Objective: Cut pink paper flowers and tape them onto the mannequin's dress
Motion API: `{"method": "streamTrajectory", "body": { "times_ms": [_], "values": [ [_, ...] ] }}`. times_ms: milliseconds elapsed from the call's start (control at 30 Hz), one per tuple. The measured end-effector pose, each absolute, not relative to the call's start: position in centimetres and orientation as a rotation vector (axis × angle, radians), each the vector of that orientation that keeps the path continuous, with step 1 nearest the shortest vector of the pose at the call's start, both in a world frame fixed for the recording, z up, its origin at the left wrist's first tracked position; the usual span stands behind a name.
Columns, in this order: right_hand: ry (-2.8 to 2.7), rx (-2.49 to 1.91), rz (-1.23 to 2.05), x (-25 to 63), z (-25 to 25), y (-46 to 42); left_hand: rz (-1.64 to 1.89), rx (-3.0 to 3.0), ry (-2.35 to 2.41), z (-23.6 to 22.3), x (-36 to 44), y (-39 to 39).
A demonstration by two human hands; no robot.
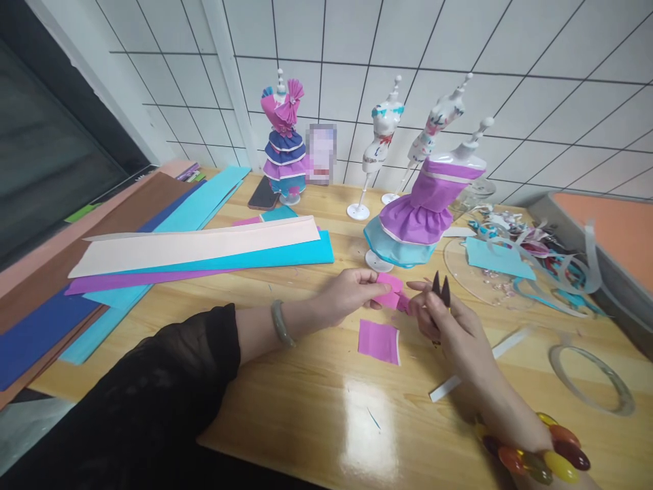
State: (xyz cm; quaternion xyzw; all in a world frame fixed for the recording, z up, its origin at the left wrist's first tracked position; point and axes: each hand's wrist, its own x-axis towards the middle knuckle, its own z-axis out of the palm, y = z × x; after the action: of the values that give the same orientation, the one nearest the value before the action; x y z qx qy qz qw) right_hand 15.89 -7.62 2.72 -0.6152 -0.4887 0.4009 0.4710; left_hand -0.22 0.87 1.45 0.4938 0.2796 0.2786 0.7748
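Observation:
My left hand [352,296] is closed, pinching a small piece of pink crepe paper [388,289] between thumb and fingers. In my right hand [451,320] is a pair of small scissors [441,289], dark blades pointing up and slightly apart. My right fingertips are close to the paper's right end; whether they touch it I cannot tell. Just below lies a purple crepe paper square [378,341] with a white edge. Behind the hands stands a mini dress form [433,197] in a purple and light blue paper dress.
Another dressed form [286,143] and two slimmer white forms [383,129] stand near the tiled wall. Crepe paper strips [204,245] overlap at left. A clear tape roll [592,380], ribbon scraps [556,252] and a grey bin [612,272] are at right.

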Motion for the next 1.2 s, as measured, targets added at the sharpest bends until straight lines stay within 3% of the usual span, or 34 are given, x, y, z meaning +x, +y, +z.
{"method": "streamTrajectory", "body": {
  "times_ms": [200,433,1200],
  "values": [
    [-1.241,-1.454,1.369,16.0,2.4,-7.6,0.648,1.045,0.654,1.6,-0.3,1.0],
    [-1.071,-1.419,1.569,15.1,3.1,-7.8,0.705,1.091,0.613,1.3,-0.4,1.0],
    [-1.321,-1.545,1.322,14.8,3.3,-8.0,0.553,1.125,0.520,2.0,-0.6,-0.3]
  ]
}}
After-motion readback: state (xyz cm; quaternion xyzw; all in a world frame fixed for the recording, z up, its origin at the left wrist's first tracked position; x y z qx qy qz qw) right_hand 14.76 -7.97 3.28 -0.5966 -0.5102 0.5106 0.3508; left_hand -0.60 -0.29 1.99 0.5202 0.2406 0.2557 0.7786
